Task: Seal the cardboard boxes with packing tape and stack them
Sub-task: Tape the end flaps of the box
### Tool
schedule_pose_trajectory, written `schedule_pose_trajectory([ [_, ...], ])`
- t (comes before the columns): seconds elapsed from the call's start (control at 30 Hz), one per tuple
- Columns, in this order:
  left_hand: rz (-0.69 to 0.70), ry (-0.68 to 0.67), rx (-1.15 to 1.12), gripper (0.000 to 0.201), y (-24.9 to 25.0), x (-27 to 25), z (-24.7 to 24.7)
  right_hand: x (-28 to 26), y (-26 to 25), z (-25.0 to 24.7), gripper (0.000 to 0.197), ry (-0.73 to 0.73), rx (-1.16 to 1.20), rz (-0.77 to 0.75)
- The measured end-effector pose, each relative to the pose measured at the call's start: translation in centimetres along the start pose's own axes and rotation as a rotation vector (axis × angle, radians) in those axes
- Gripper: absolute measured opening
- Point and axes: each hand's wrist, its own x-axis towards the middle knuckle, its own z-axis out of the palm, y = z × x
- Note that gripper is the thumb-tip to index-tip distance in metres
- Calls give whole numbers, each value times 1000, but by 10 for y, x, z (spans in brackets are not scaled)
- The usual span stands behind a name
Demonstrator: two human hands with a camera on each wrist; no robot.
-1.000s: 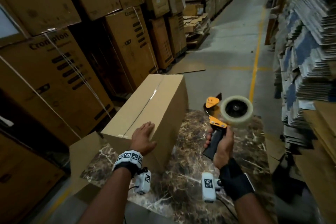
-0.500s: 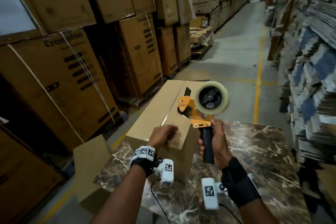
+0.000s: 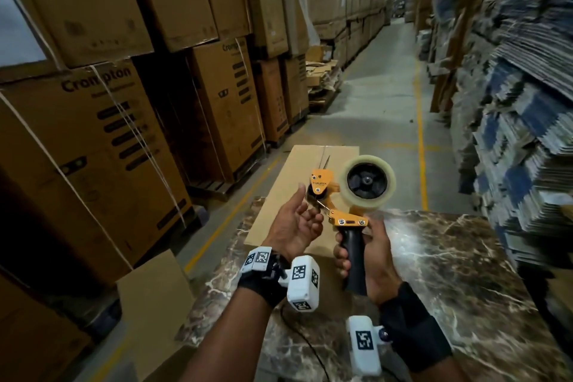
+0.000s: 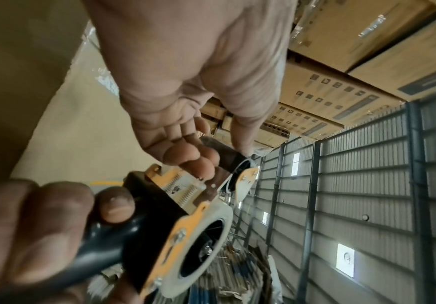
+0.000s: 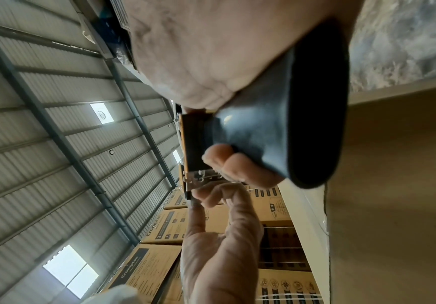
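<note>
**Q:** Head view: what is held, and where?

**A:** The right hand [image 3: 366, 254] is wrapped around the black handle of the tape dispenser [image 3: 347, 195], which stands upright above the marble table [image 3: 449, 273] near its far edge. The tape roll [image 3: 367, 183] sits at the dispenser's upper right. The left hand [image 3: 296, 223] is palm-up with its fingers partly curled at the orange front of the tool and its thumb raised beside that part. The cardboard box [image 3: 279, 205] lies behind both hands at the table's far left corner, a tape strip along its top seam.

**Q:** Left wrist view?

**A:** The left hand's fingertips [image 4: 198, 162] touch the dispenser just above the serrated blade [image 4: 183, 185], the thumb reaching to the black roller [image 4: 227, 152]. Whether they pinch a tape end cannot be told. The right hand's fingers [image 4: 42, 222] clasp the handle.

**Q:** Right wrist view?

**A:** The right hand [image 5: 211, 61] encloses the handle [image 5: 276, 127], fingers closed over it. The left hand [image 5: 219, 246] reaches up to the metal front plate. The box [image 5: 393, 195] fills the right side of this view.
</note>
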Motion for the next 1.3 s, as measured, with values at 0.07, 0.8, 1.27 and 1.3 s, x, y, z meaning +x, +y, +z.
schedule_pose_trajectory([
  [0.07, -1, -51, -89, 32, 2, -5, -2, -2, 4, 4, 73, -1, 24, -3],
  [0.8, 170, 8, -5, 22, 28, -14, -38, 21, -5, 18, 71, -98, -239, -83],
  [1.27, 244, 321, 576, 15, 64, -12, -64, 49, -15, 9, 74, -238, -554, -73],
  [1.3, 260, 334, 609, 15, 64, -13, -64, 51, -15, 10, 73, -246, -570, -71],
])
